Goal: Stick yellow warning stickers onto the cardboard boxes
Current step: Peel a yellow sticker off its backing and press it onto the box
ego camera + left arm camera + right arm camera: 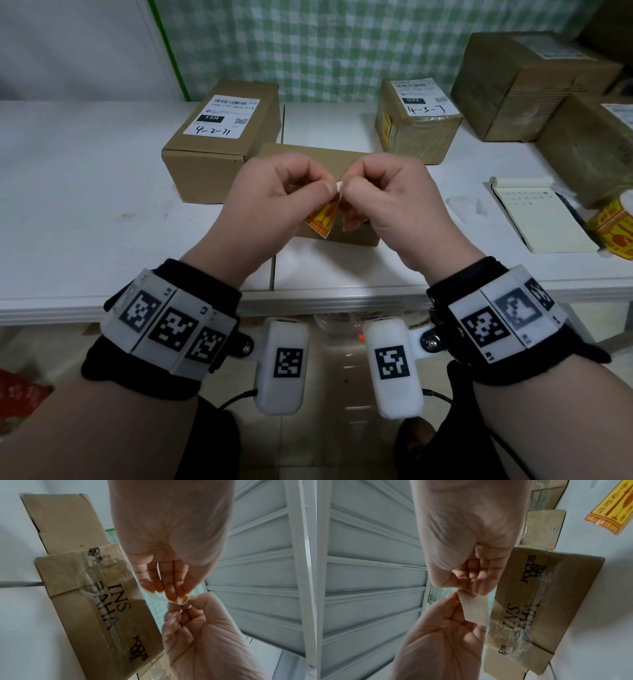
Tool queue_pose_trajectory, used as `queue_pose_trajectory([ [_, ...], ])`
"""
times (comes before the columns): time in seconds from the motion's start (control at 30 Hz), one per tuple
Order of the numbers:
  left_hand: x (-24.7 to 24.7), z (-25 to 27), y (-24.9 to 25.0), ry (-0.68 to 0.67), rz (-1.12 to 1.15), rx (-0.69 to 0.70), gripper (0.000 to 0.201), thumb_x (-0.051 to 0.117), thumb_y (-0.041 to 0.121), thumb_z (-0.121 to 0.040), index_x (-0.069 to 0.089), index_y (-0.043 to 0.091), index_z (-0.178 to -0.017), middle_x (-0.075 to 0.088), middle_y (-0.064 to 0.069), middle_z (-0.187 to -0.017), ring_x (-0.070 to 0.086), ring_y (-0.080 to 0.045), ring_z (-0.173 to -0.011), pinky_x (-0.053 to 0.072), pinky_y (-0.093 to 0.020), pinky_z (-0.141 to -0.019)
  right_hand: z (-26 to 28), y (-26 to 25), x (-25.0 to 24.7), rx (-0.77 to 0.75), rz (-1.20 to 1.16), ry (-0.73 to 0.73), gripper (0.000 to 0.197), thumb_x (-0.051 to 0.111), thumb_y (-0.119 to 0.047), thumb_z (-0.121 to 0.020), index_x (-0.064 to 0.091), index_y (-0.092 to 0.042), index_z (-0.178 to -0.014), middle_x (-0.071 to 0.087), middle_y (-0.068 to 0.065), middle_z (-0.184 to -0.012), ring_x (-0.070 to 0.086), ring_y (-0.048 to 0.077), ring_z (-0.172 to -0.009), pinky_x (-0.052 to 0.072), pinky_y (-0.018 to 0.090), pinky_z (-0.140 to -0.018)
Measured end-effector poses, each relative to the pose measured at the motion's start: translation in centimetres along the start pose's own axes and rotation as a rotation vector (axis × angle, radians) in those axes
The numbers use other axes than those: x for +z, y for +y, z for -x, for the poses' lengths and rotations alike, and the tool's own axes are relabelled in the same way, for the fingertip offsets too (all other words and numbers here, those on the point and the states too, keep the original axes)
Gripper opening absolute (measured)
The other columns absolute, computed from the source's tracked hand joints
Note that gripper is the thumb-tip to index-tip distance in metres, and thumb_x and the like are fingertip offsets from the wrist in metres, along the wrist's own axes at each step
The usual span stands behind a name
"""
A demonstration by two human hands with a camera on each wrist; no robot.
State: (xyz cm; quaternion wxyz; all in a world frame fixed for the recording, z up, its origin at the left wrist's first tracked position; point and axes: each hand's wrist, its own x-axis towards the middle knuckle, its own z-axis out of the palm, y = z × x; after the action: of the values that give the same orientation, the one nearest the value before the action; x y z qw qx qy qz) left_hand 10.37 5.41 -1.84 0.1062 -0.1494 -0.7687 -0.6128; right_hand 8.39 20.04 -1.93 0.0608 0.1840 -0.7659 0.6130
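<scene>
Bare forearms, each wrapped in a black fabric cuff [161,373] at the wrist. Over each cuff, a grey segmented band [164,323] printed with black-and-white square markers. Beside each cuff on the inner side, a white camera pod [282,366] on a screwed bracket, one marker on top, a thin black cable [236,397] trailing below.

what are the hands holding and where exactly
Both hands pinch one yellow warning sticker at its top corner: left hand and right hand meet there, fingertip to fingertip, above the taped cardboard box.
</scene>
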Motion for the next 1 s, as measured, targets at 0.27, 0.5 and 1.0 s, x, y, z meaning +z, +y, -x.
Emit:
queue_pose_trajectory([
  [0.27, 0.1, -0.3, -0.3, 0.019, 0.181, -0.089, 0.012, 0.059, 0.011, -0.076, 0.065, 0.014, -0.066, 0.061, -0.009, -0.066, 0.057, -0.019, -0.064, 0.052, -0.030, -0.066, -0.1, 0.2, 0.0, 0.071, -0.208, -0.023, 0.027, 0.053, 0.003, -0.083, 0.055, -0.010, -0.059, 0.057, -0.005, -0.047, 0.054, 0.008, -0.044, 0.048, 0.021, -0.044],
  [0.5, 0.4, -0.1, -0.1, -0.098, 0.023, -0.107, 0.036, 0.047, 0.033, -0.087, 0.057, 0.001, -0.072, 0.054, -0.007, -0.063, 0.052, -0.015, -0.061, 0.046, -0.029, -0.061, -0.1, -0.1, 0.3, 0.003, -0.106, -0.036, 0.031, 0.053, 0.002, -0.084, 0.053, -0.012, -0.057, 0.054, -0.008, -0.044, 0.047, 0.006, -0.044, 0.043, 0.019, -0.046],
  [1.0, 1.0, -0.3, -0.5, -0.010, 0.255, -0.151, 0.030, 0.041, 0.010, -0.098, 0.053, 0.012, -0.071, 0.054, -0.001, -0.059, 0.049, -0.009, -0.053, 0.042, -0.022, -0.055, -0.3, -0.4, 0.6, 0.207, -0.332, -0.064, 0.037, 0.046, -0.015, -0.095, 0.047, -0.010, -0.059, 0.049, -0.007, -0.044, 0.044, 0.012, -0.043, 0.041, 0.022, -0.044],
])
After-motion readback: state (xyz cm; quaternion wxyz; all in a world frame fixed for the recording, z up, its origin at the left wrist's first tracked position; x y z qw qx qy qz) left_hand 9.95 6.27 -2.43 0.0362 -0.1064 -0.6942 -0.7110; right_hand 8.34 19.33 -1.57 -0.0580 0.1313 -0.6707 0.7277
